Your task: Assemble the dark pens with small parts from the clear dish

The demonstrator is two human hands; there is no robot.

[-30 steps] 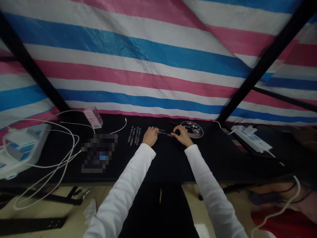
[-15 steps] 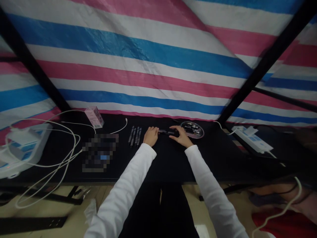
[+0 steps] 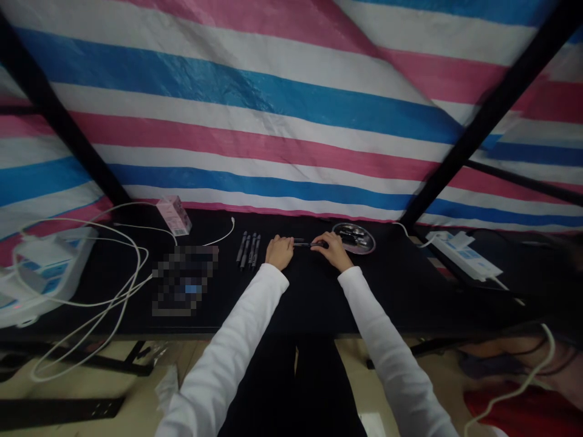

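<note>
Fingers of the right hand (image 3: 321, 244) curl closed around one end of a slim black pen (image 3: 307, 244), which lies level between the two hands, just above the black table (image 3: 310, 303). Its other end reaches the fingertips of the left hand (image 3: 279, 252) (whether they actually grip it is too small to tell). Four similar pens (image 3: 248, 249) lie side by side just beyond the left hand, and a round metal tray (image 3: 353, 238) holding more dark pieces sits just beyond the right hand. Farther left are a pink carton (image 3: 173, 215) and tangled white cables (image 3: 132, 261); a white power strip (image 3: 462, 255) lies off to the right.
</note>
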